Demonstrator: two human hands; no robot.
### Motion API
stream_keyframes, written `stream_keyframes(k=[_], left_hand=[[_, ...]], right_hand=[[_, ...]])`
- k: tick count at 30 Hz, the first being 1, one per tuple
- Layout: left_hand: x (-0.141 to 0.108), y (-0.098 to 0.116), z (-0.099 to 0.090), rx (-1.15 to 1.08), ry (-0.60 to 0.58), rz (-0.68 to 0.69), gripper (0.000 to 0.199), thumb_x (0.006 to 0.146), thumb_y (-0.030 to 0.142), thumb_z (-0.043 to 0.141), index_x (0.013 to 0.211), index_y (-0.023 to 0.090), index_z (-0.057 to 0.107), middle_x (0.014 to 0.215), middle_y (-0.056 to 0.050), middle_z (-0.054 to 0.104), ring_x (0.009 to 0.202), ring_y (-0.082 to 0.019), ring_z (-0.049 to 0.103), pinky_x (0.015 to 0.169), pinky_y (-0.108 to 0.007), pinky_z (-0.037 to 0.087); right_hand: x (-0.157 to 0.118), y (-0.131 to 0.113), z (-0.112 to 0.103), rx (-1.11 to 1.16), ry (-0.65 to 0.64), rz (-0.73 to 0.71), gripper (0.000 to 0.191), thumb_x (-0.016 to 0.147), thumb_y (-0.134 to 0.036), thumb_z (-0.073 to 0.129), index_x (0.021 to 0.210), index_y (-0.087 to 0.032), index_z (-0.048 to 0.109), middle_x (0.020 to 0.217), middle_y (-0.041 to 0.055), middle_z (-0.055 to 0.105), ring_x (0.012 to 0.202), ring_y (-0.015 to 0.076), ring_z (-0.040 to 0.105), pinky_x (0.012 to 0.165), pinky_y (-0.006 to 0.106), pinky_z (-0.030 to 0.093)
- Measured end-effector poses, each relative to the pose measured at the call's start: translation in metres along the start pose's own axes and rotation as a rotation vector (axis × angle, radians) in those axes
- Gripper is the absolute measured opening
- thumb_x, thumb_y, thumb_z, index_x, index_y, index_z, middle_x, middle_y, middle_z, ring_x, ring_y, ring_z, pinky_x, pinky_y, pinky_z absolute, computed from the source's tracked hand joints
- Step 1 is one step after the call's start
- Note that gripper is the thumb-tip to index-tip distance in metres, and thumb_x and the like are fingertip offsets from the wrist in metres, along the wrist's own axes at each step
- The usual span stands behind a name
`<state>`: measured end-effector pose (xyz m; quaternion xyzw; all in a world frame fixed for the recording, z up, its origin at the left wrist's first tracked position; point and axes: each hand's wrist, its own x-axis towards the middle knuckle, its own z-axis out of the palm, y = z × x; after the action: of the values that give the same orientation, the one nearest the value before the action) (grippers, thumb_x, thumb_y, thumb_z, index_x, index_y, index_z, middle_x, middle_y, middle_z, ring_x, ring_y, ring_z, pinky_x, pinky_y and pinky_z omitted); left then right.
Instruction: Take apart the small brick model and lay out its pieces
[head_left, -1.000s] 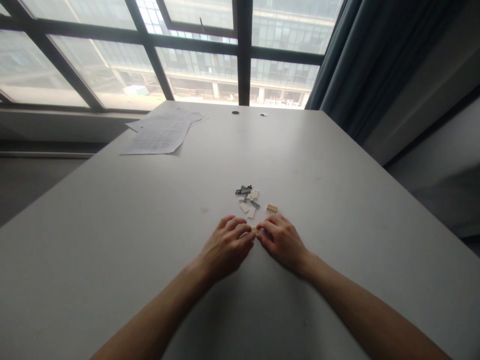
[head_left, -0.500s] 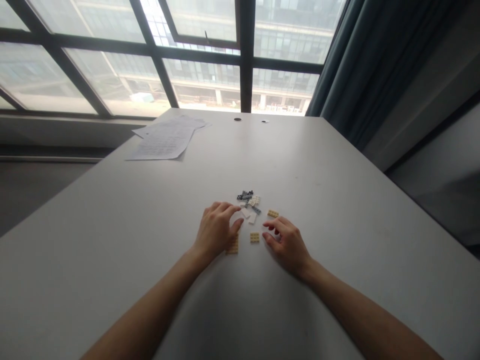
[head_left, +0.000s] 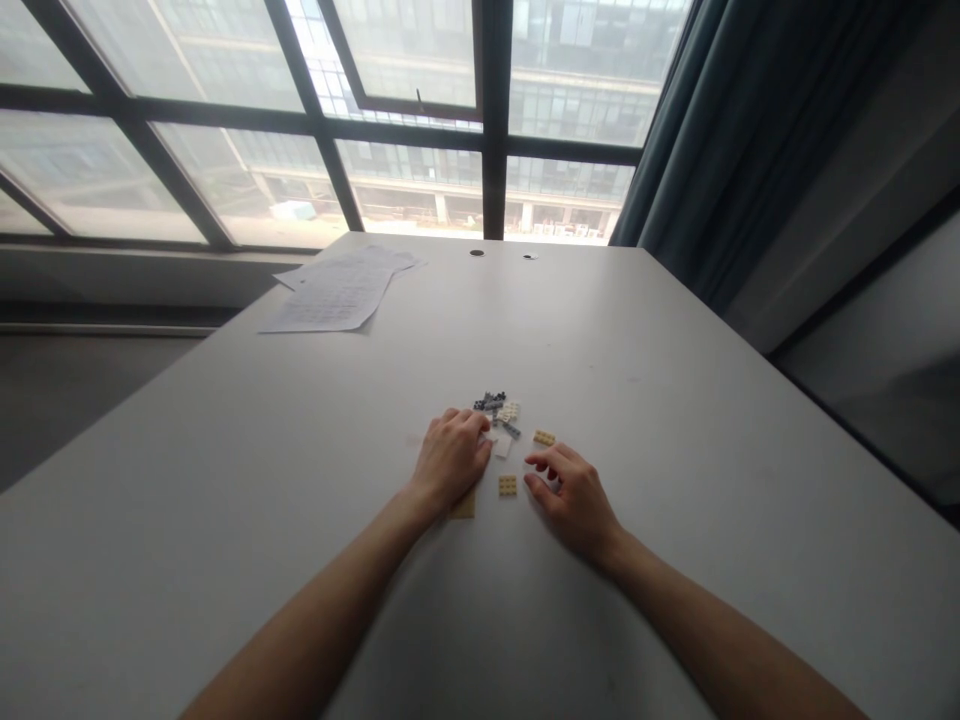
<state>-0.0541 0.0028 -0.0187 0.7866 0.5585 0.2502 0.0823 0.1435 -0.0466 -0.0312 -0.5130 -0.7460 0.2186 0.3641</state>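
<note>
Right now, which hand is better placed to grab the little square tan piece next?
Probably the right hand: it looks open, its fingertips close beside the square tan studded plate. The left hand is up at the white tiles, a bit farther away.

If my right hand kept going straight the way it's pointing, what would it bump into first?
Probably the flat white piece, just past your right hand's fingertips. It might slide over the top, though: I can't tell how high your hand is.
</note>
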Motion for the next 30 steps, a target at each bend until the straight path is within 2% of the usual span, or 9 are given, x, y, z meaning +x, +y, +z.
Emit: stream_keyframes(k=[4, 6, 9, 14, 18, 22, 26, 30], left_hand=[[-0.005, 0.006, -0.009, -0.062, 0.039, -0.005, 0.011, 0.077, 0.022, 0.059, 0.086, 0.019, 0.063, 0.092, -0.008, 0.068, 0.096, -0.027, 0.056, 0.088, -0.041, 0.042], [-0.011, 0.014, -0.014, -0.201, 0.057, -0.034, 0.011, 0.076, 0.025, 0.062, 0.086, 0.019, 0.063, 0.092, -0.007, 0.068, 0.095, -0.025, 0.058, 0.087, -0.039, 0.043], [-0.022, 0.031, -0.02, -0.584, 0.029, -0.138, 0.014, 0.075, 0.029, 0.066, 0.084, 0.019, 0.064, 0.09, -0.005, 0.068, 0.088, -0.022, 0.061, 0.082, -0.036, 0.046], [-0.033, 0.053, -0.018, -1.259, -0.085, -0.409, 0.019, 0.069, 0.031, 0.073, 0.078, 0.017, 0.063, 0.081, -0.003, 0.067, 0.076, -0.016, 0.061, 0.071, -0.028, 0.045], [-0.036, 0.062, -0.012, -1.581, -0.121, -0.57, 0.018, 0.066, 0.025, 0.076, 0.072, 0.016, 0.062, 0.07, 0.001, 0.062, 0.068, -0.01, 0.056, 0.068, -0.022, 0.043], [-0.039, 0.065, -0.008, -1.708, -0.136, -0.639, 0.016, 0.063, 0.019, 0.076, 0.071, 0.015, 0.063, 0.071, 0.001, 0.061, 0.07, -0.01, 0.056, 0.069, -0.021, 0.044], [-0.041, 0.066, -0.009, -1.748, -0.098, -0.592, 0.017, 0.066, 0.021, 0.076, 0.079, 0.015, 0.067, 0.08, -0.001, 0.065, 0.078, -0.012, 0.059, 0.073, -0.023, 0.047], [-0.043, 0.067, -0.008, -1.749, -0.115, -0.544, 0.019, 0.07, 0.023, 0.077, 0.084, 0.016, 0.066, 0.083, -0.002, 0.066, 0.08, -0.013, 0.061, 0.077, -0.024, 0.048]], right_hand=[[-0.001, -0.001, 0.001, 0.018, 0.07, -0.047, 0.02, 0.081, -0.017, 0.059, 0.101, -0.019, 0.064, 0.089, 0.0048, 0.062, 0.077, 0.0177, 0.058, 0.069, 0.03, 0.049], [-0.003, -0.003, 0.002, 0.036, 0.137, -0.107, 0.028, 0.081, -0.016, 0.059, 0.109, -0.019, 0.061, 0.099, 0.0069, 0.062, 0.08, 0.0181, 0.058, 0.071, 0.031, 0.051], [-0.005, -0.007, 0.004, 0.063, 0.209, -0.209, 0.031, 0.085, -0.02, 0.059, 0.115, -0.021, 0.058, 0.109, 0.0088, 0.059, 0.088, 0.0198, 0.059, 0.074, 0.033, 0.052], [-0.008, -0.014, 0.001, 0.101, 0.275, -0.293, 0.029, 0.089, -0.021, 0.057, 0.117, -0.023, 0.058, 0.104, 0.0079, 0.061, 0.094, 0.0208, 0.06, 0.078, 0.035, 0.053], [-0.008, -0.021, -0.001, 0.166, 0.303, -0.295, 0.021, 0.089, -0.017, 0.057, 0.108, -0.023, 0.064, 0.096, 0.0057, 0.063, 0.088, 0.0181, 0.061, 0.077, 0.032, 0.053], [-0.009, -0.024, -0.001, 0.184, 0.327, -0.29, 0.02, 0.09, -0.016, 0.056, 0.103, -0.025, 0.068, 0.088, 0.004, 0.064, 0.081, 0.016, 0.062, 0.074, 0.03, 0.054], [-0.012, -0.023, -0.003, 0.075, 0.343, -0.256, 0.022, 0.09, -0.021, 0.056, 0.105, -0.027, 0.07, 0.088, 0.0054, 0.063, 0.08, 0.0176, 0.062, 0.073, 0.031, 0.054], [-0.013, -0.022, -0.004, 0.054, 0.369, -0.241, 0.02, 0.089, -0.022, 0.058, 0.103, -0.027, 0.071, 0.086, 0.0053, 0.064, 0.079, 0.0182, 0.063, 0.071, 0.032, 0.054]])
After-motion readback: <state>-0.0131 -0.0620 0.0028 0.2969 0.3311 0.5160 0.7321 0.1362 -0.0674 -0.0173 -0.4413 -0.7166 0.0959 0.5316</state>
